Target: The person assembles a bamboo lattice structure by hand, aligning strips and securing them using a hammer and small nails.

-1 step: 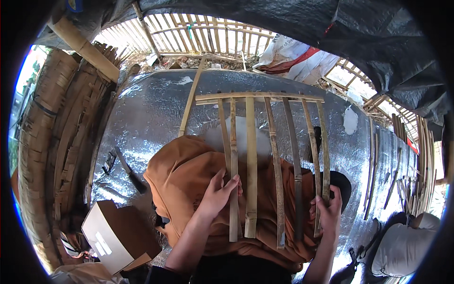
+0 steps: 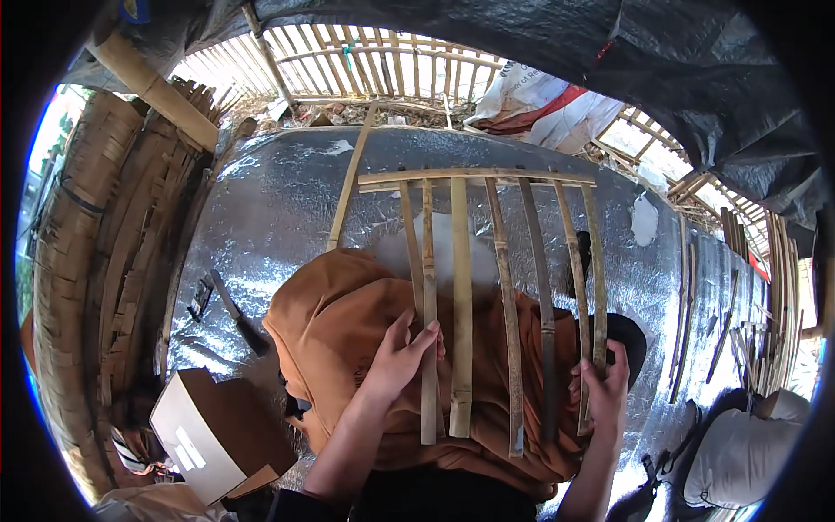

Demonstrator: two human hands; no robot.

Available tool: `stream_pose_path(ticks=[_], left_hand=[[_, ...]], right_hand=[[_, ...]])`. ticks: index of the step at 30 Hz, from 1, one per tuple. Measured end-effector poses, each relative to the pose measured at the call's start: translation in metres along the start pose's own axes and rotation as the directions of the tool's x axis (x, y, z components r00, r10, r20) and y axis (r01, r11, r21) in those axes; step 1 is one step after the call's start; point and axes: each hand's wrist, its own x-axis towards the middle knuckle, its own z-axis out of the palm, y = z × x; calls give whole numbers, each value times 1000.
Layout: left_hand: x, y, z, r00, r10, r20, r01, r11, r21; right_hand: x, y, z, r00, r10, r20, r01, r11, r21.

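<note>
A flat bamboo frame (image 2: 462, 304) lies over my lap, its several long slats running toward me from a pair of thin cross strips (image 2: 478, 178) at the far end. The near slat ends are loose, with no crosspiece on them. My left hand (image 2: 400, 364) is closed on the leftmost slats, thumb on top and the other fingers partly hidden underneath. At the right edge my right hand (image 2: 606, 384) grips the outermost slats, its thumb along them. Beneath the frame an orange-brown cloth (image 2: 330, 317) covers my legs.
Shiny silver sheeting (image 2: 278, 196) spreads under everything. A knife (image 2: 235, 311) and an open cardboard box (image 2: 204, 439) are at the left, beside rolled woven bamboo (image 2: 78, 244). Loose bamboo strips (image 2: 687, 300) and a stuffed grey bag (image 2: 744, 457) lie right. A slatted fence (image 2: 374, 65) stands behind.
</note>
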Motion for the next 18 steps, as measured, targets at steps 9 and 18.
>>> stream_pose_path(ticks=[9,18], left_hand=[[0,4,1,998,-58,-9,58,997,42],[0,2,0,999,-36,-2,36,999,33]], right_hand=[[-4,-4,1,1000,7,-12,-7,1000,21],[-4,0,0,1000,-24,-8,24,999,39]])
